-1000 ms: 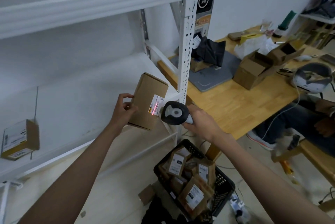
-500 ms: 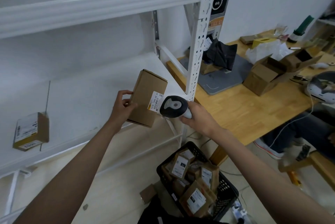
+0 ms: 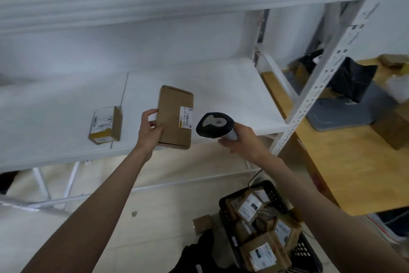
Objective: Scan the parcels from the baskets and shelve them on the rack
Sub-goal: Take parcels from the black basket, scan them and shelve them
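Head view: my left hand (image 3: 150,128) grips a box (image 3: 175,118), label (image 3: 186,117) too blurred to read; my right hand (image 3: 242,141) holds the scanner (image 3: 214,125); bare shelf (image 3: 221,87) lies behind.

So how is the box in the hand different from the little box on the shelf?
The held box is bigger and longer; the shelf box is small and squarish. The left hand grips the held box, while the shelf box rests untouched. Both are brown cardboard with white labels.

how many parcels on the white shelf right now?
1: a small brown cardboard parcel stands on the white metal shelf, left. A larger brown cardboard box is in the left hand, not visibly shelved.
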